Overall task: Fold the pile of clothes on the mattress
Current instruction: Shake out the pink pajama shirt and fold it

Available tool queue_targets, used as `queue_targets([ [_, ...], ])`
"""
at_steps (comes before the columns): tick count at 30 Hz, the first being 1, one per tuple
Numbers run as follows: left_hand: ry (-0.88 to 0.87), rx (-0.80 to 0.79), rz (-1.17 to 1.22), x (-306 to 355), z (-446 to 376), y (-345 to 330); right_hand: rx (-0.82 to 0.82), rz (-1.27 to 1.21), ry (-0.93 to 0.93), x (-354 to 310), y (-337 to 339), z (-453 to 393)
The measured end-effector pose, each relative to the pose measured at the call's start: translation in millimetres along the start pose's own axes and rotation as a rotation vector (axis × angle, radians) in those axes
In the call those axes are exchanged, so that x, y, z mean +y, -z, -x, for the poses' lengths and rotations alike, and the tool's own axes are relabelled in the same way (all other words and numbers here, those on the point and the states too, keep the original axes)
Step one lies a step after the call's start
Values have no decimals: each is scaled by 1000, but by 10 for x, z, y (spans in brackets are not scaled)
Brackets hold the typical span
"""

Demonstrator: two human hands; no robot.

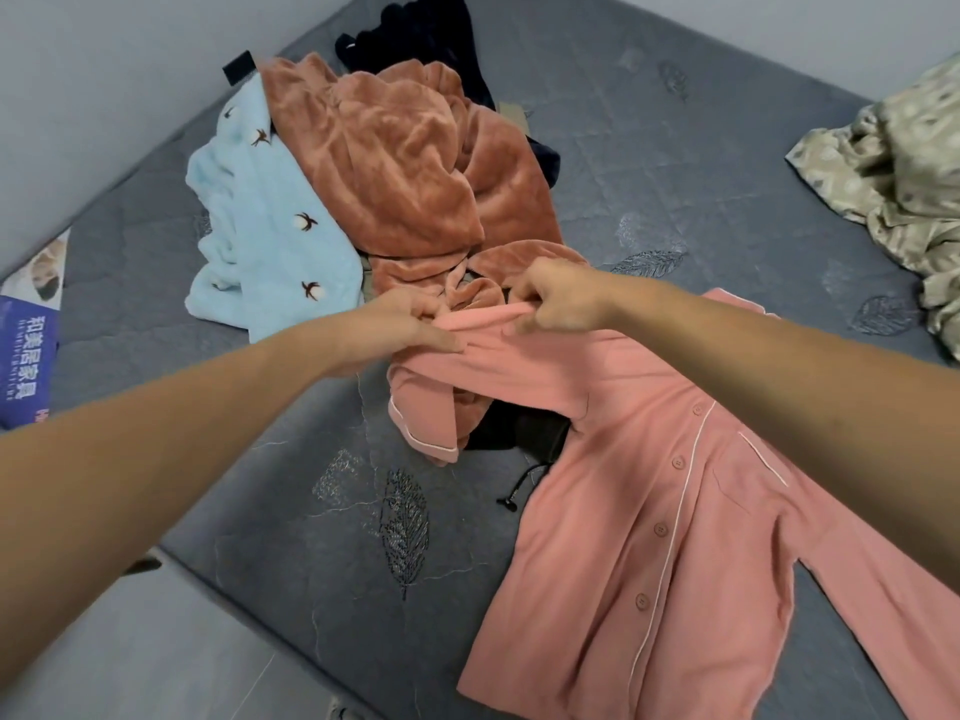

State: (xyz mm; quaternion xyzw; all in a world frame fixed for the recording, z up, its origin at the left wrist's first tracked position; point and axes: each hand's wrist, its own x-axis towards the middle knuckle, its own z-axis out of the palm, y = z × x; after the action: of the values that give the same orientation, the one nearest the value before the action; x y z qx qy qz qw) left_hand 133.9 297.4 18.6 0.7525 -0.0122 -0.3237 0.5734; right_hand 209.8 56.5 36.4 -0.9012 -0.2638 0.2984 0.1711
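A pink button-front pyjama shirt [649,537] with white piping lies spread on the grey mattress [311,511], buttons up. My left hand [405,324] and my right hand [556,298] both pinch one sleeve of the shirt, bunched between them just in front of the pile. The pile holds a rust-brown fleece garment [410,174], a light blue fleece piece [260,236] with small brown motifs, and dark navy clothing [415,39] at the back. A black item with a drawstring [524,433] lies partly under the shirt.
A crumpled beige patterned cloth [898,184] lies at the mattress's right side. A printed label [26,350] sits on the mattress's left edge by the wall. Bare floor [156,641] shows at the lower left, beyond the mattress's near edge.
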Motion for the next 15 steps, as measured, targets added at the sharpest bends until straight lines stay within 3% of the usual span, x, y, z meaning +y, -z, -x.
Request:
queue_targets([
  [3,-11,-39,-81,92,38,160,59,-46,-6,82,15,-45],
  [9,-80,59,-27,259,106,537,128,-169,2,77,141,-123],
  [15,100,34,-169,182,151,1006,199,-151,-61,166,54,-279],
])
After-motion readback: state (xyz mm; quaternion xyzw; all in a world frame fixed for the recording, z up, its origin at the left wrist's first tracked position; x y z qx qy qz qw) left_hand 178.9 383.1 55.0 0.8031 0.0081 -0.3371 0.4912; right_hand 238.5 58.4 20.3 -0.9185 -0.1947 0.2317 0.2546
